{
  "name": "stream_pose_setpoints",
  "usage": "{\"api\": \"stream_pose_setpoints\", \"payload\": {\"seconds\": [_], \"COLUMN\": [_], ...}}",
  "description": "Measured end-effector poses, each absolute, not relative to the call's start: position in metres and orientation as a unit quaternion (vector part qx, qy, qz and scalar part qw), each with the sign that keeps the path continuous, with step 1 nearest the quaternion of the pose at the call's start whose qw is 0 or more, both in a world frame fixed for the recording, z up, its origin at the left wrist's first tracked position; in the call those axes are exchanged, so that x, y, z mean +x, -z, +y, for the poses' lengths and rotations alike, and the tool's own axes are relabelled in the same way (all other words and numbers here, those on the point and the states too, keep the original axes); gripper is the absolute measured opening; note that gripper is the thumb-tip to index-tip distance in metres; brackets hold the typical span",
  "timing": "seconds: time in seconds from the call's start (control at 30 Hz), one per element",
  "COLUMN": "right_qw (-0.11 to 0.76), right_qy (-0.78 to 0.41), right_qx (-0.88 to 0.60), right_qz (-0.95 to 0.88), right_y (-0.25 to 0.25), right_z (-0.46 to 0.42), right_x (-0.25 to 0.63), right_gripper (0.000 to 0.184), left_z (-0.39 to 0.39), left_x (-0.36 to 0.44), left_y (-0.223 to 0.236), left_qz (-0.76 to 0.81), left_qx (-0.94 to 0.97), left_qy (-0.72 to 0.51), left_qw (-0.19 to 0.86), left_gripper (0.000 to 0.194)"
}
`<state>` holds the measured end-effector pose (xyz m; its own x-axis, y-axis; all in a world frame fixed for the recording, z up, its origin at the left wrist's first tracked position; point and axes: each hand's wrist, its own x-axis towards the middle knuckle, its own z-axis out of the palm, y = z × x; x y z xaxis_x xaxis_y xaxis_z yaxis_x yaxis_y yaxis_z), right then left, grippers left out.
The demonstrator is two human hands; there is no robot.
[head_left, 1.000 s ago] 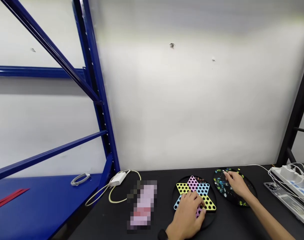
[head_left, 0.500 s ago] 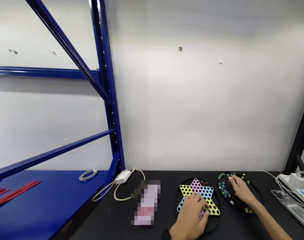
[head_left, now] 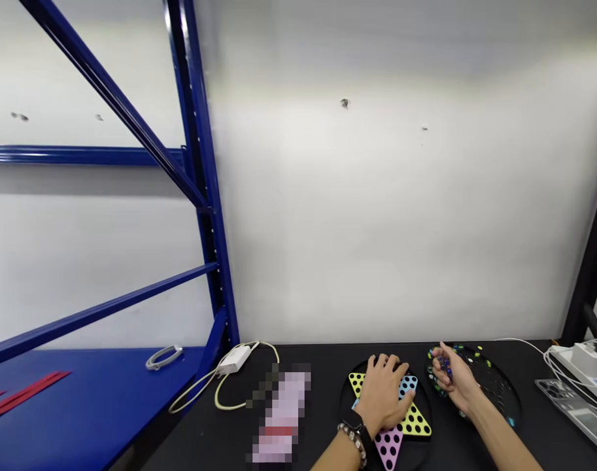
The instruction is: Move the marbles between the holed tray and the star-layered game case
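Note:
My left hand (head_left: 384,396) lies spread on a star-shaped Chinese checkers board (head_left: 416,422), hiding its centre and far points. Yellow, blue and pink points with black holes show around it. A black watch and a beaded bracelet sit on that wrist. To the right, my right hand (head_left: 450,376) is curled over the left edge of a round black tray (head_left: 497,389). Its fingers close around small blue glass marbles (head_left: 445,368). Several more coloured marbles lie scattered on the tray.
A blurred pink object (head_left: 283,412) lies left of the board, beside a white charger (head_left: 235,360) with a pale cable. A blue steel shelf (head_left: 197,196) stands at left, with red strips (head_left: 23,399) on it. A white power strip (head_left: 585,366) sits at right.
My left hand has slid farther up over the board, covering its far point. My right hand has curled shut around marbles at the tray's left edge. The view has tilted slightly.

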<state>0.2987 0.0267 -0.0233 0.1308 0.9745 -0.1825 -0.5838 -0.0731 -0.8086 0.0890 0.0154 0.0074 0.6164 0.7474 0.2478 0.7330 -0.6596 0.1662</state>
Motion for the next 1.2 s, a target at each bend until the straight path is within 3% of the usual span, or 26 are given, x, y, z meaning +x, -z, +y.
{"api": "stream_pose_setpoints", "payload": {"seconds": [0.23, 0.57, 0.77, 1.1, 1.2], "right_qw": [0.622, 0.604, 0.566, 0.579, 0.584], "right_qy": [-0.637, -0.686, -0.718, -0.694, -0.639], "right_qx": [-0.396, -0.358, -0.357, -0.372, -0.413], "right_qz": [-0.224, -0.192, -0.192, -0.212, -0.283], "right_y": [0.020, 0.011, 0.001, 0.009, 0.016], "right_z": [0.021, 0.016, 0.008, 0.005, 0.009], "right_x": [0.308, 0.301, 0.294, 0.271, 0.278], "right_gripper": [0.032, 0.028, 0.028, 0.033, 0.033], "left_z": [0.023, 0.028, 0.015, -0.012, -0.014], "left_x": [0.095, 0.070, 0.053, 0.043, 0.043], "left_y": [-0.008, -0.001, -0.010, -0.003, -0.005], "left_qz": [0.429, 0.409, 0.395, 0.396, 0.398], "left_qx": [0.892, 0.899, 0.902, 0.898, 0.898], "left_qy": [-0.138, -0.051, -0.032, -0.135, -0.133], "left_qw": [0.019, 0.150, 0.170, 0.135, 0.129], "left_gripper": [0.034, 0.069, 0.072, 0.048, 0.047]}}
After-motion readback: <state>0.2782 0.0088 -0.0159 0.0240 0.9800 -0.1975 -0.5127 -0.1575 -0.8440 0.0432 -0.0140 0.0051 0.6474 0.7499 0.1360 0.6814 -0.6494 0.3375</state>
